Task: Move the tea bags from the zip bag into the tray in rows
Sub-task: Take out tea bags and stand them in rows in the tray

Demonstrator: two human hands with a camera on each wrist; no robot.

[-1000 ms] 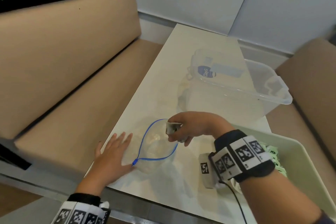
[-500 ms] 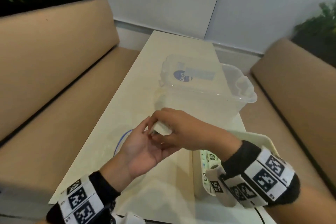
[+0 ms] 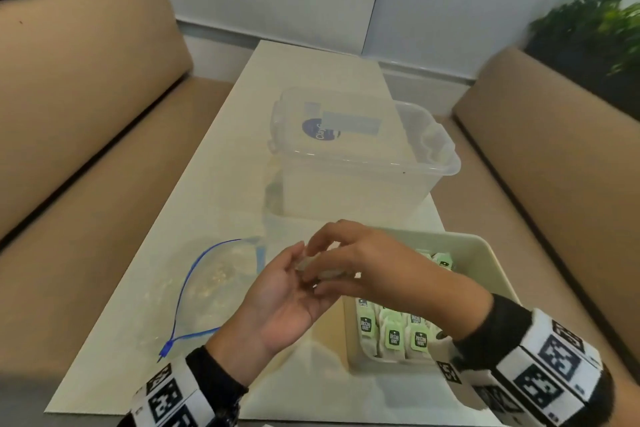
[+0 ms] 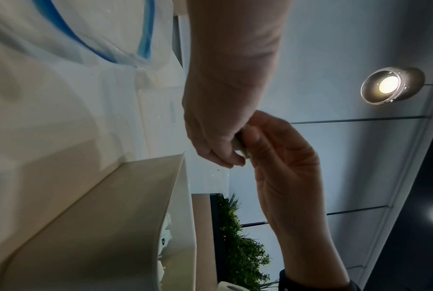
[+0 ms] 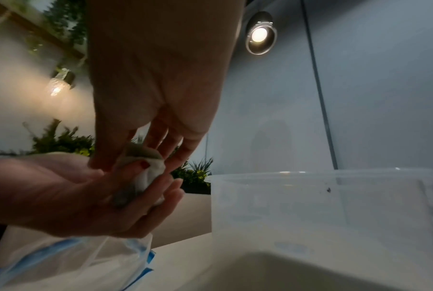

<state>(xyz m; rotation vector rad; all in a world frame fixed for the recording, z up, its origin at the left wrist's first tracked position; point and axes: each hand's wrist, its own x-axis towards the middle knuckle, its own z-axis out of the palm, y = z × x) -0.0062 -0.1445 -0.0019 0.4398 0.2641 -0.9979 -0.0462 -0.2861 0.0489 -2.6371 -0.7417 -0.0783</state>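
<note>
While both hands (image 3: pixel 311 284) pinch it together, the tea bag (image 5: pixel 141 177) lies crumpled, axis unclear.

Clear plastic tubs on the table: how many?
1: the clear plastic tub stands mid-table, beyond both hands, just behind the beige tray of tea bags. The zip bag lies left.

partial word "clay" on the clear box's (image 3: pixel 363 163) blue label (image 3: pixel 318 130); tea bag tags (image 3: pixel 393 340) unreadable
</note>
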